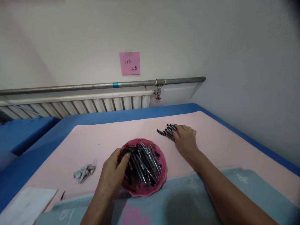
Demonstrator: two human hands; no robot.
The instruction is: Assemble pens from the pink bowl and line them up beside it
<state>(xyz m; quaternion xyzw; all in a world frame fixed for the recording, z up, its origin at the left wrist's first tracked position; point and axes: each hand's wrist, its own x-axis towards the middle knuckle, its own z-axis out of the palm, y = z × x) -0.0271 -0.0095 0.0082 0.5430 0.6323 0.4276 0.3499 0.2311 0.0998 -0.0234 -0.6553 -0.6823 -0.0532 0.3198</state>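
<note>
A pink-red scalloped basket [164,175] full of clear pen barrels and black pen parts [146,162] stands in front of me. At its left rim is my left hand [116,165], with thumb and fingers curled in over the dark pieces. What those fingers hold is hidden. Farther right, a small row of black-capped clear pens [167,133] lies side by side on the pink surface. My right hand [186,140] is closed over the right end of that row, and its fingers hide part of the pens.
Left of the basket lie a crumpled grey-white wad [83,172], a white sheet [28,204] and a small dark piece [62,195]. A blue-green cloth [182,200] covers the near edge of the pink sheet [112,132]. A radiator [126,103] and pipe [91,86] run behind.
</note>
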